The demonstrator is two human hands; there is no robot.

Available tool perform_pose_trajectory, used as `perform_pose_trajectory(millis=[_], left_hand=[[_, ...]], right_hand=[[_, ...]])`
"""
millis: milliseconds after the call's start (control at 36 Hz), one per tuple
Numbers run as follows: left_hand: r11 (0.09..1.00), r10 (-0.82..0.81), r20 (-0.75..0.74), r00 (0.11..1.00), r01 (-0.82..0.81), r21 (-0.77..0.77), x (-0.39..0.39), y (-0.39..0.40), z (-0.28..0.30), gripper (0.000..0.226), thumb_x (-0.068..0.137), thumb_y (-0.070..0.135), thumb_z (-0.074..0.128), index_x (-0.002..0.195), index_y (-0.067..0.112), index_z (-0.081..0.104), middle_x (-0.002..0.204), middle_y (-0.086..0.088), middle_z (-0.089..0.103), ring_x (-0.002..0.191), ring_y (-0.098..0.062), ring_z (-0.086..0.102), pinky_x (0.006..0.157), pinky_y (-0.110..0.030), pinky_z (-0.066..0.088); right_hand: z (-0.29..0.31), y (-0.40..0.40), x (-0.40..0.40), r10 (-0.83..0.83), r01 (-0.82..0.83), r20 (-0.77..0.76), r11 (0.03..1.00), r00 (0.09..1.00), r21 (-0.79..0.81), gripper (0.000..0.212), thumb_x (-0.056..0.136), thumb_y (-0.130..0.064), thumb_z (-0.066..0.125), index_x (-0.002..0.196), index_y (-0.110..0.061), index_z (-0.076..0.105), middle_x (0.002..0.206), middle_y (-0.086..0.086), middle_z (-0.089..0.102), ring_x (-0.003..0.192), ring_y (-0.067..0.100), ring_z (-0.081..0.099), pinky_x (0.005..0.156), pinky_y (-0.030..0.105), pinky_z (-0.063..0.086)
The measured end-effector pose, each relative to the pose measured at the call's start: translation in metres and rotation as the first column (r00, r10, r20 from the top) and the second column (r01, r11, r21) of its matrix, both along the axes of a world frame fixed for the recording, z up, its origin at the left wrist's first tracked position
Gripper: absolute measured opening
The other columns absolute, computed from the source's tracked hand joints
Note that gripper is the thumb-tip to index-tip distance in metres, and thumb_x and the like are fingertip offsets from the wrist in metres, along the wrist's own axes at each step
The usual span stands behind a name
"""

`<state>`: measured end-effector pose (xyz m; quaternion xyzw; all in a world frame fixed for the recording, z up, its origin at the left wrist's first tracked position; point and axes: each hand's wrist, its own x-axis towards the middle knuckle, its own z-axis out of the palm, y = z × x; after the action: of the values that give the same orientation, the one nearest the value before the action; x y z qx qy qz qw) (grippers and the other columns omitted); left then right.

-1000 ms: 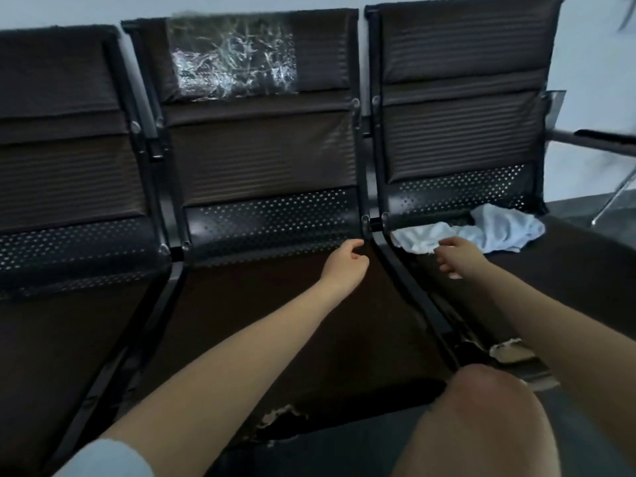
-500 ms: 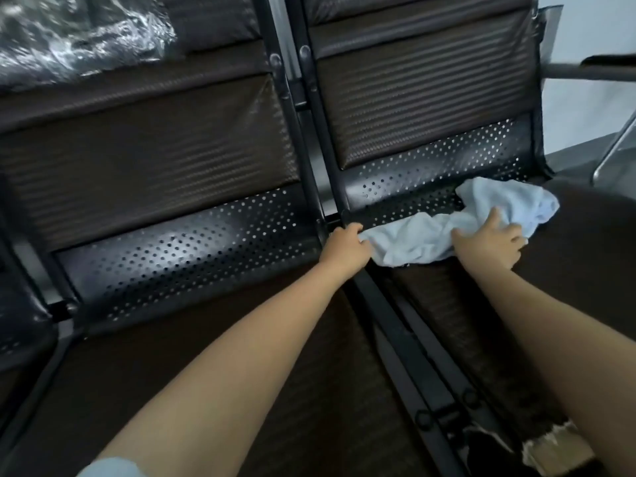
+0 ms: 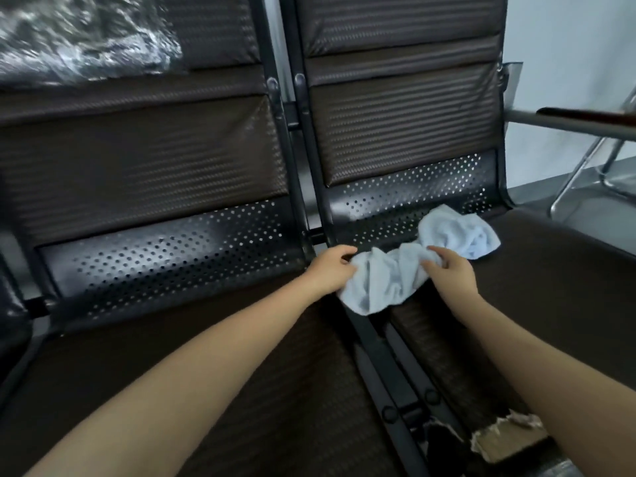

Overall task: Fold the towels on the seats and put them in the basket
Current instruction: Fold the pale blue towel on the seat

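A crumpled pale blue towel (image 3: 406, 270) lies across the back of the right-hand seat (image 3: 537, 297), its near end hanging over the black frame bar between two seats. My left hand (image 3: 330, 270) grips the towel's left end with curled fingers. My right hand (image 3: 451, 270) grips the bunched middle of the towel, fingers curled into the cloth. The far part of the towel (image 3: 461, 234) still rests on the seat near the perforated backrest. No basket is in view.
Dark brown padded seats stand in a row with perforated metal backs. The middle seat (image 3: 206, 373) is on the left. The right seat's front edge is torn, showing foam (image 3: 506, 438). A metal armrest (image 3: 568, 123) sticks out at right. Shiny plastic wrap (image 3: 79, 39) covers the upper left backrest.
Both hands reached forward to the towel and took hold of it. The towel has been bunched and drawn left, toward the bar between the seats. The camera moved closer.
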<state>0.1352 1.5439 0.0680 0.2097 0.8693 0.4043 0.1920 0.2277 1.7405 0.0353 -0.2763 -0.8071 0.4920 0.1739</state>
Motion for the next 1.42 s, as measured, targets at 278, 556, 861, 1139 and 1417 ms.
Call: perform_pose_trajectory(millis=[278,556,861,1139,1417], left_hand=[[0.983,0.164,-0.054,0.985,-0.158,0.092,0.059,-0.194,0.124,0.034,0.095,0.013,0.054,0.128,0.017,0.060,0.111,0.003,0.065,0.099,-0.008,0.062,0.078,-0.020,0.052],[0.927,0.344,0.181,0.921,-0.364,0.090,0.158,-0.376,0.112,0.032,0.097,0.010,0.053,0.127,0.020,0.056,0.106,-0.006,0.071,0.093,-0.016,0.070,0.072,-0.025,0.055],[0.873,0.469,0.234,0.852,-0.407,-0.270,0.158,-0.412,0.039,0.050,0.102,0.036,0.041,0.149,0.020,0.031,0.119,-0.004,0.053,0.104,-0.017,0.058,0.081,-0.027,0.051],[0.948,0.294,0.049,0.955,-0.284,-0.143,0.150,-0.384,-0.011,0.045,0.094,0.029,0.059,0.137,0.020,0.052,0.128,0.001,0.056,0.115,-0.011,0.052,0.085,-0.016,0.039],[0.936,0.209,-0.258,0.943,-0.270,-0.227,0.120,-0.437,0.044,0.034,0.090,0.026,0.064,0.123,0.029,0.060,0.086,0.009,0.057,0.075,-0.006,0.055,0.060,-0.019,0.041]], right_hand=[[0.132,-0.145,0.001,0.309,-0.366,-0.310,0.919,0.899,-0.147,0.025,0.091,-0.011,0.062,0.116,-0.014,0.067,0.107,0.003,0.068,0.099,0.014,0.063,0.079,0.021,0.052],[0.162,-0.300,0.037,0.653,-0.748,-0.374,0.513,0.659,-0.421,0.027,0.092,-0.009,0.062,0.119,-0.010,0.064,0.114,0.009,0.067,0.105,0.019,0.065,0.090,0.034,0.056],[0.079,-0.344,0.049,0.819,-0.826,0.410,0.518,0.403,-0.224,0.037,0.089,-0.011,0.065,0.125,-0.011,0.057,0.089,0.006,0.071,0.081,0.014,0.068,0.085,0.032,0.057],[0.058,-0.353,0.024,0.771,-0.794,0.414,0.586,0.484,-0.162,0.034,0.093,-0.022,0.061,0.126,-0.012,0.059,0.100,0.010,0.068,0.085,0.016,0.066,0.080,0.030,0.058],[0.057,-0.353,0.008,0.706,-0.724,0.282,0.688,0.650,-0.053,0.038,0.092,-0.023,0.060,0.129,-0.019,0.055,0.115,0.004,0.062,0.098,0.012,0.061,0.079,0.026,0.054]])
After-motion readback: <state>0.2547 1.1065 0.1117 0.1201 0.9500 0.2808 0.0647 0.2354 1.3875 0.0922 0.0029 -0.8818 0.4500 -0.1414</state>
